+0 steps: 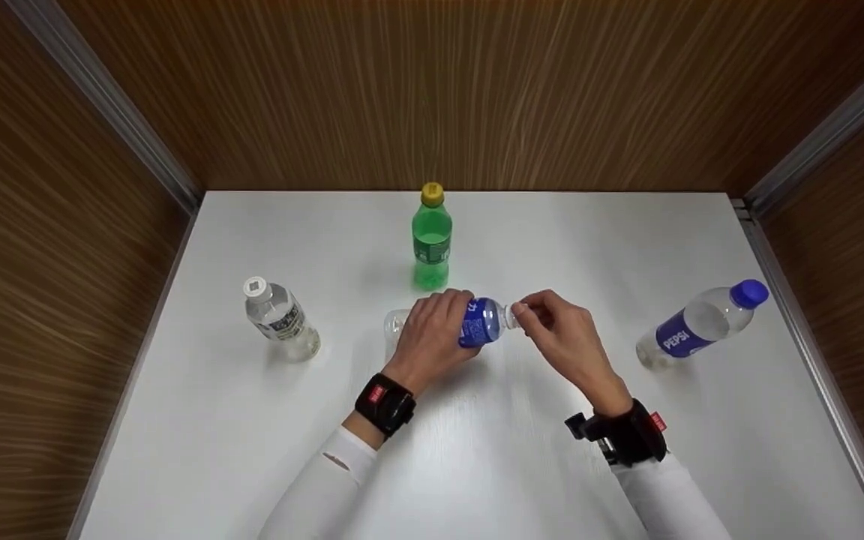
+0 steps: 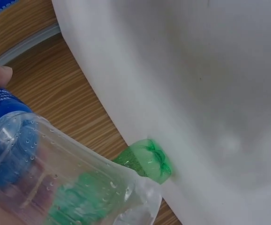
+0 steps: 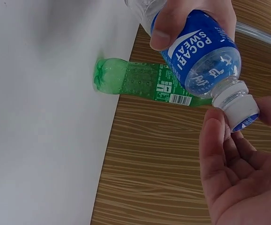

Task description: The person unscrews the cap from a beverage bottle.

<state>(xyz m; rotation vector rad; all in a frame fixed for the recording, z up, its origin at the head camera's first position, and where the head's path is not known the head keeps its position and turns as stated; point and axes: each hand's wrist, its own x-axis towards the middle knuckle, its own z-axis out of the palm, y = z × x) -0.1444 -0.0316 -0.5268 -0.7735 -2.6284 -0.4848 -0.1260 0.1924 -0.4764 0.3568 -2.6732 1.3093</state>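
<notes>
From afar I see the left hand [image 1: 436, 331] curled around the blue-labelled bottle [image 1: 481, 324], held sideways with its neck toward the right hand [image 1: 568, 339], whose fingertips pinch the white cap [image 3: 241, 112]. On the tabletop [image 1: 211, 435], a green bottle [image 1: 432, 240] stands just beyond the left hand, a clear bottle [image 1: 284, 321] leftward, a Pepsi bottle [image 1: 691, 330] rightward.

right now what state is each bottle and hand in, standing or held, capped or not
Pocari Sweat bottle: held sideways, white cap on, tightness unclear
Green bottle: upright, capped
Clear white-capped bottle: upright, capped
Pepsi bottle: upright, capped
Left hand: gripping the Pocari Sweat bottle
Right hand: pinching the white cap
</notes>
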